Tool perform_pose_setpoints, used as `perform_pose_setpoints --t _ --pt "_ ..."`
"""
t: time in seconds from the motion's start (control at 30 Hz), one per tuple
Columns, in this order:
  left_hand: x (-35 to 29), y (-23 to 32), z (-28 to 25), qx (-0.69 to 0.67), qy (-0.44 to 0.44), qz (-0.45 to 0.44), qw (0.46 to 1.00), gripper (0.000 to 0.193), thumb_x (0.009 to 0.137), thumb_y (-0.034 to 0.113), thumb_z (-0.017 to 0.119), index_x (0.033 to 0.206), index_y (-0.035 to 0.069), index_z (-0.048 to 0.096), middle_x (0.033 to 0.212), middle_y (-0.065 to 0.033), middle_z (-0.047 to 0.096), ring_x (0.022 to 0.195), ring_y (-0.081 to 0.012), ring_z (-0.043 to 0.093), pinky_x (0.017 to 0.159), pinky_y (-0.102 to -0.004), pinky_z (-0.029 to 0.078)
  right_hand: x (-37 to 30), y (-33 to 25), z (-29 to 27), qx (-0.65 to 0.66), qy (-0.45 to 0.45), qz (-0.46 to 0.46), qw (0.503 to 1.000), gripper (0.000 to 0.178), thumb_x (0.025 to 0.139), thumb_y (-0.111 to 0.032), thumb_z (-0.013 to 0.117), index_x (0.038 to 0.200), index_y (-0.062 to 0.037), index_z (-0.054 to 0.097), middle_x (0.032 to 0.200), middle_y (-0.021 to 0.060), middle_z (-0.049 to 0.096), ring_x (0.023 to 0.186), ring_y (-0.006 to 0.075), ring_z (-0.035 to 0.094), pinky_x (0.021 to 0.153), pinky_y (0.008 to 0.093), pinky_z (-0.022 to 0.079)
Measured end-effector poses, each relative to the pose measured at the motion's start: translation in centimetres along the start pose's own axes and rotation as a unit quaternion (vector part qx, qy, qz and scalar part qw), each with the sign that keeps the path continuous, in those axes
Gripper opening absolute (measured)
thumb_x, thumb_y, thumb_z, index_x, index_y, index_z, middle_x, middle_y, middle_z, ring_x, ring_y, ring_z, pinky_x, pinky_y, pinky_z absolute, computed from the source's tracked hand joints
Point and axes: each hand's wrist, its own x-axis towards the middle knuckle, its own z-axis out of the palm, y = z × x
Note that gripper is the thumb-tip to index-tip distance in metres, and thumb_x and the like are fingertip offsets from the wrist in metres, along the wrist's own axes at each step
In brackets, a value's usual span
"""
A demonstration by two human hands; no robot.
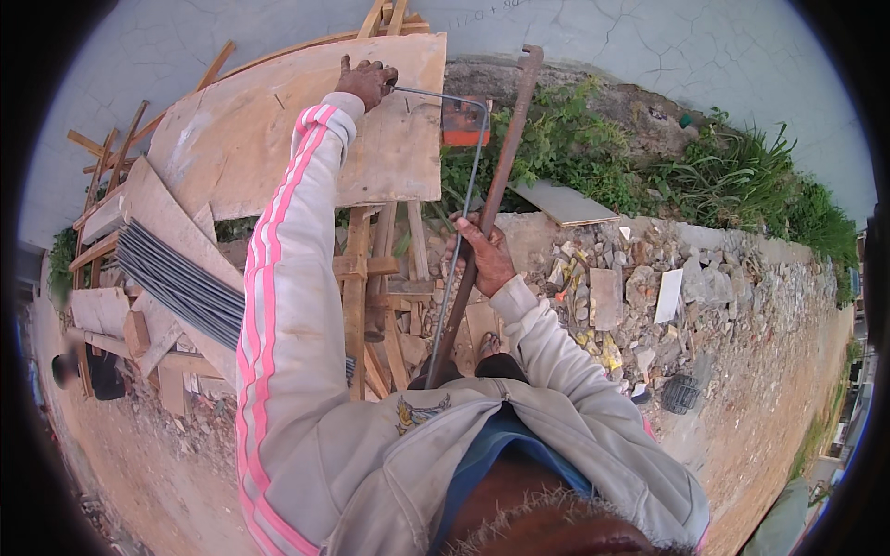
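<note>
My left hand is over the far part of a plywood board, its fingers curled at the end of a thin grey steel rod. Past that hand the rod runs right, bends sharply and comes back toward my body. Closed around a long rusty iron bar with a notched, hooked top is my right hand. The rod passes right beside these fingers; whether they grip it too is unclear. Short pins stick up from the board.
A bundle of grey steel rods lies on planks at the left. Timber supports stand beneath the board. An orange object sits beyond its right edge. Green plants, rubble and a wire coil are on the right.
</note>
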Motion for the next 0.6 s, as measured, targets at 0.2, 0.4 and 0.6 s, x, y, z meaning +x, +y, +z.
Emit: perform_pose_setpoints --t 0.2,0.4,0.6 --pt "0.2 -3.6 -6.6 -0.17 0.246 0.03 0.954 0.032 0.102 0.037 0.053 0.125 0.014 0.056 0.117 -0.0121 0.066 0.11 -0.036 0.063 0.092 -0.0459 0.052 0.8 -2.4 2.2 0.023 -0.023 -0.067 0.997 0.031 0.097 -0.032 0.07 0.114 -0.0069 0.06 0.076 0.0035 0.063 0.063 0.0137 0.065 0.048 0.0246 0.047" --pt "-1.6 -6.7 -13.7 -0.202 0.244 -0.025 0.948 0.04 0.102 0.043 0.052 0.12 0.01 0.067 0.111 -0.0129 0.071 0.101 -0.0347 0.067 0.09 -0.0457 0.053 5.0 -8.9 0.2 -0.034 -0.016 -0.166 0.985 0.025 0.098 -0.028 0.069 0.109 -0.0057 0.066 0.073 -0.0021 0.057 0.058 0.0075 0.055 0.046 0.0224 0.042" --pt "-9.6 -1.9 -10.0 -0.177 0.169 -0.003 0.97 0.042 0.103 0.045 0.052 0.104 0.006 0.068 0.074 -0.0197 0.063 0.071 -0.0393 0.063 0.065 -0.0487 0.049 5.9 -15.0 -9.1 -0.242 0.005 -0.121 0.963 0.027 0.096 -0.029 0.072 0.097 -0.0027 0.069 0.064 -0.0024 0.056 0.051 0.0045 0.048 0.043 0.0215 0.037"
